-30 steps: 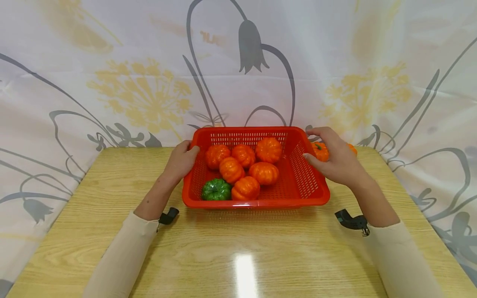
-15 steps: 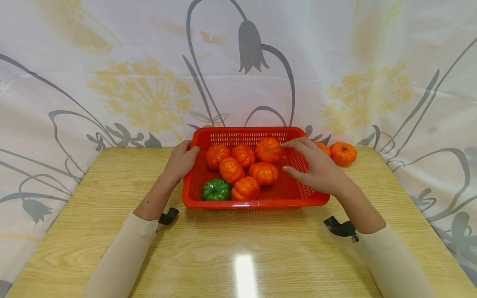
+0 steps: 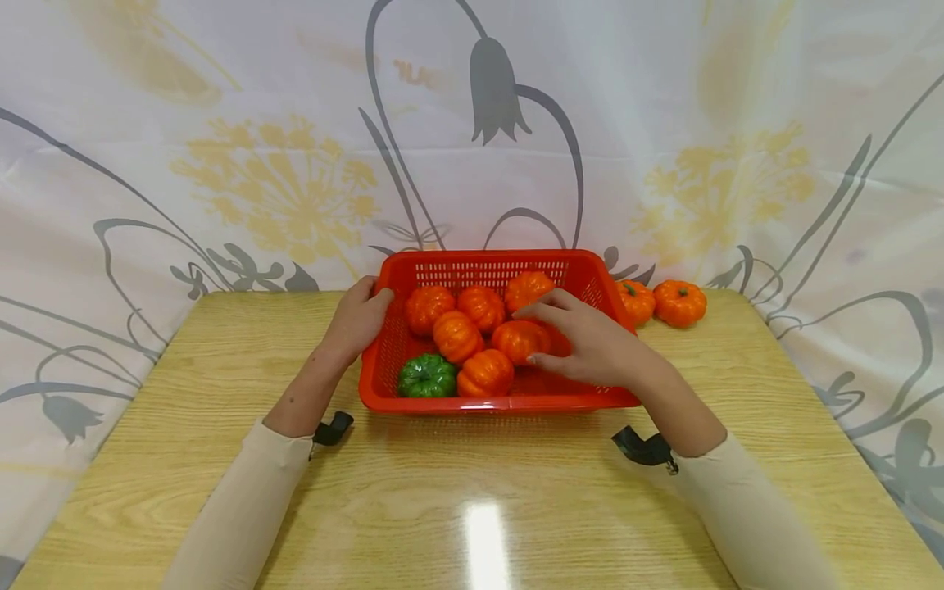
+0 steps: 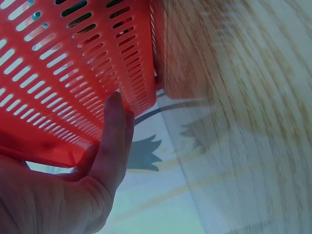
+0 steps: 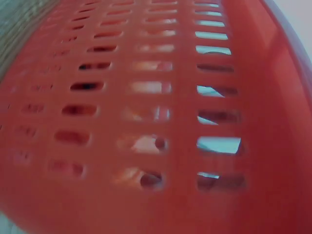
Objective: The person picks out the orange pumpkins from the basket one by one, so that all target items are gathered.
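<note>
A red plastic basket (image 3: pixel 509 404) with slotted walls sits on the table, holding several small orange pumpkins and one green pumpkin (image 3: pixel 428 376). My left hand (image 3: pixel 360 321) holds its left rim, the thumb on top; in the left wrist view the fingers (image 4: pixel 113 131) lie along the outer wall (image 4: pixel 78 73). Over the right half of the basket, my right hand (image 3: pixel 593 342) has its thumb and fingers spread beside an orange pumpkin (image 3: pixel 516 342), partly covering it; contact cannot be told. The basket wall (image 5: pixel 185 209) fills the right wrist view and hides that hand.
Two more orange pumpkins, one (image 3: pixel 636 303) close to the basket's right side and another (image 3: pixel 680 303) farther right, lie on the wooden table (image 3: pixel 413 500). A flower-printed cloth (image 3: pixel 295 98) hangs behind the table. Each wrist carries a black mount (image 3: pixel 643 447).
My right hand has moved left and nearer, from the basket's right rim to over the pumpkins inside. Both pumpkins outside now show. The left hand and basket have stayed in place.
</note>
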The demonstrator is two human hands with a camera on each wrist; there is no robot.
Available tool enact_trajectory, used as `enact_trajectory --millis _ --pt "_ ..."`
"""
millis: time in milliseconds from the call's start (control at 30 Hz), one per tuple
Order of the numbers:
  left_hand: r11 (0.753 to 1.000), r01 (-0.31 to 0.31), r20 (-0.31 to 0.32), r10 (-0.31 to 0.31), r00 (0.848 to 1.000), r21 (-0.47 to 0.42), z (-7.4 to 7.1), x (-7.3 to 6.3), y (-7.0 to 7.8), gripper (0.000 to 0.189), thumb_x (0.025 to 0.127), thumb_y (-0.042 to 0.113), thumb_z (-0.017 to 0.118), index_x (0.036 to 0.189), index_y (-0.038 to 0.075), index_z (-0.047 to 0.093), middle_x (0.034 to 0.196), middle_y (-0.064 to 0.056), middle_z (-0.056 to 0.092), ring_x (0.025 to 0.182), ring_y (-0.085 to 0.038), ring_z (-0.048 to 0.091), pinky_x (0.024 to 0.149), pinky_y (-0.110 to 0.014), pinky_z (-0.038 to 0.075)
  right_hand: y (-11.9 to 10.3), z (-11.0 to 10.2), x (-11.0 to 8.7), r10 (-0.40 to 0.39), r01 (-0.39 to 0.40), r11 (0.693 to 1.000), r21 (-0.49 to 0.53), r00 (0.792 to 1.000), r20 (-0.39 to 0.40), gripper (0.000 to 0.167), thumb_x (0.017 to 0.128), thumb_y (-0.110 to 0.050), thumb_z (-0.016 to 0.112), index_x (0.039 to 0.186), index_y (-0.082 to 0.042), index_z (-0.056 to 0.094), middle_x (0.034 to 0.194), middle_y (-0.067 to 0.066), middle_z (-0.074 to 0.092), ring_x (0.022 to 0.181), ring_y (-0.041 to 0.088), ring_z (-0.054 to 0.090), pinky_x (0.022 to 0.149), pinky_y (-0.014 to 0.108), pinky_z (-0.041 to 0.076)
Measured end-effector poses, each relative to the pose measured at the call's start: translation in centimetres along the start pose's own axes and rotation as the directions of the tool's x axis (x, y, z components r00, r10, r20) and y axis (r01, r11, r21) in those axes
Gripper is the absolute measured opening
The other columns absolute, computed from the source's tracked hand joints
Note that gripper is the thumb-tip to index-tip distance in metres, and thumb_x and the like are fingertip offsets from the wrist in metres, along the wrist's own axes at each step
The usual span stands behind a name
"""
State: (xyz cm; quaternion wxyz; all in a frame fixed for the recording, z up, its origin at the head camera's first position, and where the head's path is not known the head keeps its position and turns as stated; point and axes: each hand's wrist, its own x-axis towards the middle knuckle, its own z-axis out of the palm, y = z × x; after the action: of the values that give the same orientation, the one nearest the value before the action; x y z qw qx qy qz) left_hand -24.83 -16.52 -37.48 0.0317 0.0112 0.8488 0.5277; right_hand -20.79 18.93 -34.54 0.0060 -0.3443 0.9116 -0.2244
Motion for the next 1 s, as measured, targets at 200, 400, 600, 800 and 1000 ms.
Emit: enact_trajectory --millis 200,400,600,800,1000 --pt "1.000 -0.002 -0.004 0.002 1.000 -0.001 0.0 0.0 0.1 0.044 0.109 0.025 0.039 0.139 -0.004 0.053 0.120 -0.025 0.061 0.097 -0.035 0.066 0.076 -0.030 0.054 -0.7 0.6 0.6 0.032 -0.027 0.997 -0.075 0.997 0.068 0.054 0.093 -0.028 0.082 0.143 -0.020 0.064 0.127 0.008 0.057 0.102 0.023 0.063 0.093 0.042 0.056" --pt "1.000 0.001 -0.009 -0.002 1.000 -0.013 0.0 0.0 -0.1 0.045 0.109 0.025 0.039 0.140 -0.004 0.053 0.120 -0.023 0.061 0.097 -0.033 0.066 0.076 -0.029 0.054 -0.9 1.1 0.8 0.025 -0.012 0.989 -0.150 0.996 0.084 0.054 0.092 -0.026 0.082 0.142 -0.018 0.065 0.120 0.008 0.055 0.093 0.022 0.060 0.088 0.040 0.055" --pt "1.000 0.002 0.003 -0.002 1.000 -0.030 0.1 -0.1 -0.2 0.045 0.110 0.026 0.038 0.141 -0.004 0.052 0.120 -0.023 0.060 0.094 -0.031 0.066 0.074 -0.028 0.055 -1.0 1.3 0.7 0.032 -0.018 0.984 -0.176 0.996 0.079 0.058 0.089 -0.024 0.085 0.143 -0.018 0.062 0.121 0.012 0.054 0.096 0.027 0.060 0.091 0.044 0.055" --pt "1.000 0.001 0.004 -0.001 1.000 -0.024 0.1 -0.1 -0.1 0.045 0.110 0.026 0.038 0.141 -0.004 0.051 0.119 -0.023 0.060 0.093 -0.030 0.067 0.073 -0.027 0.056 -0.9 1.4 0.5 0.075 -0.059 0.989 -0.132 0.990 0.116 0.065 0.089 -0.025 0.086 0.146 -0.017 0.054 0.135 0.013 0.055 0.099 0.028 0.066 0.096 0.048 0.057" --pt "1.000 0.005 0.006 -0.005 1.000 -0.018 0.0 -0.1 -0.1 0.046 0.110 0.026 0.038 0.142 -0.003 0.051 0.119 -0.023 0.060 0.093 -0.031 0.066 0.073 -0.027 0.055 -0.7 1.4 0.5 0.053 -0.042 0.992 -0.120 0.994 0.091 0.061 0.089 -0.025 0.086 0.136 -0.012 0.050 0.128 0.014 0.055 0.085 0.026 0.065 0.087 0.045 0.060"
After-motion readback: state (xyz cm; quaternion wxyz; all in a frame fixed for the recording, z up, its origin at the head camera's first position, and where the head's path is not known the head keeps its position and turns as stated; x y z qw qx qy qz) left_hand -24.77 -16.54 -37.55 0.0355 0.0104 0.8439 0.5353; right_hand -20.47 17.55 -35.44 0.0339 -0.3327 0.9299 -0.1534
